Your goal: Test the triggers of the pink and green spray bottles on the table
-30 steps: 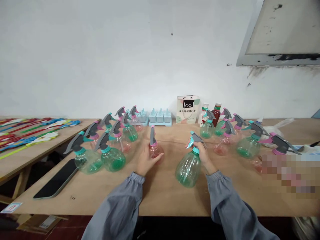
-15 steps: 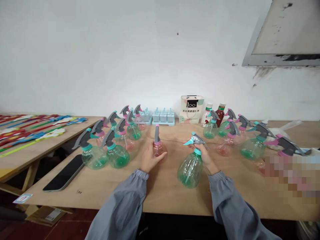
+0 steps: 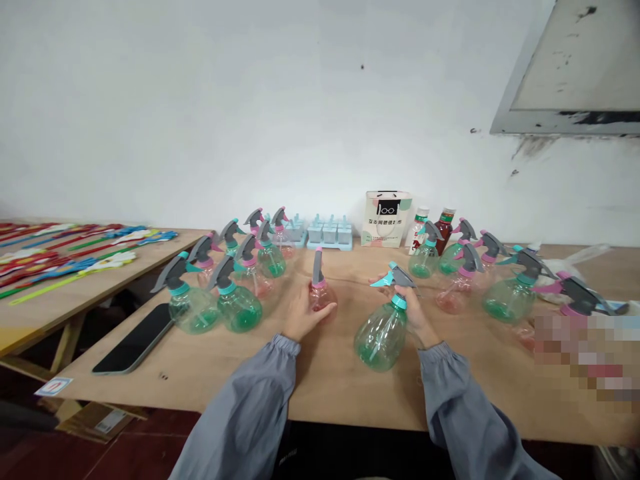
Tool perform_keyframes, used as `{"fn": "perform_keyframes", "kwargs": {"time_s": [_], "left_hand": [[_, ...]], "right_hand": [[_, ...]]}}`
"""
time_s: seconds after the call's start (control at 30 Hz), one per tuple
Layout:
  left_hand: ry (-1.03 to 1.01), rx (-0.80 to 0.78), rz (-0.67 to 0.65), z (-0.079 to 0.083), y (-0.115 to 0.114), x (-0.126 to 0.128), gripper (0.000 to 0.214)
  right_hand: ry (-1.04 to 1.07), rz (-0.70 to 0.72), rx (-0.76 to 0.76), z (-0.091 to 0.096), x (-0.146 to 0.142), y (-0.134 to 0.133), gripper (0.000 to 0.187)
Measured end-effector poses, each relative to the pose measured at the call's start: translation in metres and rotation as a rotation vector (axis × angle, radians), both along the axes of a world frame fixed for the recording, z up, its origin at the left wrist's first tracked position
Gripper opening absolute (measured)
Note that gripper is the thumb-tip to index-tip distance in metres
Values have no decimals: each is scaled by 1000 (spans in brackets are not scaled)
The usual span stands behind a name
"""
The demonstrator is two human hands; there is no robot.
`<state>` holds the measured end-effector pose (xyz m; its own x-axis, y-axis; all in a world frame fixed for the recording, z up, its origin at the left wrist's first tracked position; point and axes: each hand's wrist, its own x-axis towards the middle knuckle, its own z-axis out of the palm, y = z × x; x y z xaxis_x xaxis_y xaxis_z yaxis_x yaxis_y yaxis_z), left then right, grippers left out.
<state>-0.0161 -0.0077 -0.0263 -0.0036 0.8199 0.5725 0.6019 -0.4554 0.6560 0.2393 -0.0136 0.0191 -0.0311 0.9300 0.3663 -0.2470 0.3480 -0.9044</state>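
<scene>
Green spray bottle (image 3: 381,337) tilts near right of centre, our right hand (image 3: 411,310) curled round its neck; our left hand (image 3: 301,315) cups the pink bottle (image 3: 323,295). We should grip firmly but gently.

The one view comes from a camera worn on the person's head, facing forward and down across the counter (image 3: 350,400) to the wall (image 3: 200,100) behind it. It sits near: the grey sleeves (image 3: 245,407) run in from the bottom edge, and the pink spray bottle (image 3: 324,295) falls just below mid-frame. A second counter (image 3: 110,280) enters at left.
</scene>
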Motion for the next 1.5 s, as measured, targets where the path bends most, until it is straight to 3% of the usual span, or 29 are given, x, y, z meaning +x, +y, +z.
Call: {"fn": "perform_keyframes", "kwargs": {"time_s": [0.27, 0.47, 0.7, 0.83, 0.97, 1.1, 1.23, 1.5], "left_hand": [[0, 25, -7, 1, -1, 1, 71], [-1, 1, -4, 2, -2, 1, 71], [-11, 14, -23, 2, -1, 0, 71], [-11, 4, -26, 6, -3, 1, 70], [-19, -2, -27, 8, -5, 3, 70], [-3, -3, -19, 7, -4, 2, 69], [-11, -8, -28, 5, -2, 2, 71], [-26, -11, -34, -1, 1, -1, 73]], "right_hand": [[-69, -23, 31, 2, 2, 1, 26], [34, 16, 10, 0, -1, 2, 23], [-18, -232, 46, 0, 11, 3, 25], [-20, -511, 92, 6, 29, -9, 35], [-110, -958, 150, 13, 77, -34, 37], [-256, -1170, 206, 11, 140, -52, 29], [-317, -1215, 230, 3, 172, -46, 30], [-330, -1151, 201, -3, 163, -2, 44]]}}
